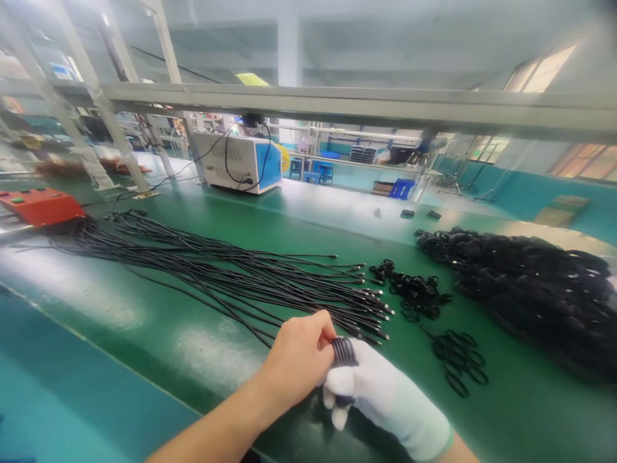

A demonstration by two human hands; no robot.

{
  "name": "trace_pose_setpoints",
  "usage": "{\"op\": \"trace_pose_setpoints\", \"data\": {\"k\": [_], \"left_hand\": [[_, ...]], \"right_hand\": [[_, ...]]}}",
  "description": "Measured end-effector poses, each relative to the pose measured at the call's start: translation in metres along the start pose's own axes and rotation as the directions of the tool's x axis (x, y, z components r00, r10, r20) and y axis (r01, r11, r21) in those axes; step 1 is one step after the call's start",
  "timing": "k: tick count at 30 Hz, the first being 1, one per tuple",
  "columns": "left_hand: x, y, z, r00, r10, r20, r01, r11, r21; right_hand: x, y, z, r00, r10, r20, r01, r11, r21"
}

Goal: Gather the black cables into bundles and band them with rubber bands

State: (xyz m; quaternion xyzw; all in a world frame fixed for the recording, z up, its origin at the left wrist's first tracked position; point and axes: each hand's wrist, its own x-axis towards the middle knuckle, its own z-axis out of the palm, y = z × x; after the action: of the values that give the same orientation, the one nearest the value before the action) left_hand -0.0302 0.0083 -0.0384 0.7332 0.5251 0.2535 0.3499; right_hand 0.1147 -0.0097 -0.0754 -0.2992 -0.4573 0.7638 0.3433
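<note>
A coiled black cable (343, 352) is held between my two hands above the green table (212, 360). My right hand (371, 386), in a white glove, wraps round the coil with its fingers curled under it. My left hand (304, 347) is bare and closed against the coil's left side, thumb and forefinger pinching at its loops. What lies inside the left fingers is partly hidden. Just beyond my hands, a spread of straight black cables (231, 270) lies with metal plugs pointing right.
Small black loops (419, 292) lie in a pile right of the plugs, with several looser bands (460, 360) nearer me. A large heap of coiled black cables (525, 283) fills the right side. A white-and-blue machine (236, 164) and a red box (43, 206) stand left. A metal rail (337, 103) crosses overhead.
</note>
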Motion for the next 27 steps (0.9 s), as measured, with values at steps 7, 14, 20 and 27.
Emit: {"op": "trace_pose_setpoints", "data": {"k": [7,14,20,27], "left_hand": [[0.006,-0.009,0.008,1.0,0.001,-0.013,-0.002,0.997,-0.08],[0.046,0.005,-0.02,0.987,0.159,-0.027,-0.158,0.987,0.04],[0.091,0.04,0.058,0.895,0.354,0.271,-0.418,0.877,0.235],[0.133,0.067,0.138,0.865,0.391,0.315,-0.464,0.863,0.202]], "right_hand": [[0.004,0.005,0.002,0.999,0.024,-0.028,-0.024,1.0,-0.001],[-0.052,-0.069,-0.048,0.813,-0.321,-0.486,0.442,0.883,0.156],[-0.086,-0.097,-0.091,0.432,-0.41,-0.803,0.73,0.682,0.045],[-0.083,-0.089,-0.098,0.408,-0.435,-0.803,0.756,0.654,0.03]]}}
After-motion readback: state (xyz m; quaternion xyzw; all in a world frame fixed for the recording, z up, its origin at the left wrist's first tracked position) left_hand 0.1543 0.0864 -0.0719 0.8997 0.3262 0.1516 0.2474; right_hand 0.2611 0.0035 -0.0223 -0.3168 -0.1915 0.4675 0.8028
